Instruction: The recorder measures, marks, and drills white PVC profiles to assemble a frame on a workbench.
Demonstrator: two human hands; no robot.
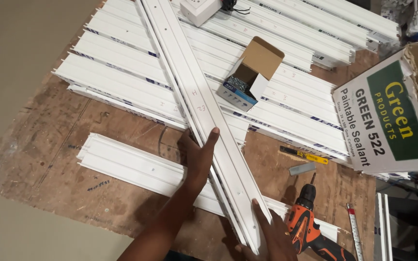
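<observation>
Right hand (267, 237): gripping the near end of the long white plastic trunking strip (204, 111), thumb lying up along its top face, fingers wrapping underneath at the bottom edge of the view.
Left hand (198, 157): pressing flat against the left edge of the same strip, fingers stretching out narrow and together, closing on nothing.
Long white plastic trunking strip: running diagonally from the near right corner up to the far left; smooth, shallow-channelled, with small holes along its middle and faint pencil marks; lying across the other lengths on the worn brown wooden board (44, 150).
Short white trunking piece (141, 166): one, lying crosswise under the strip, just beside the left hand.
Orange and black cordless drill (308, 229): one, resting just beside the right hand.
Yellow and black utility knife (305, 155): one, lying beyond the drill.
Small open cardboard box (250, 72): one, sitting on the stacked trunking, lid standing up, holding a heap of silvery screws (238, 83).
Stack of white trunking lengths (122, 63): many, lying side by side; exact count cannot be told.
Large white and green cardboard carton (388, 116): one, top torn open at the right, contents hidden.
White square plastic box (199, 9): one, at the far end.
</observation>
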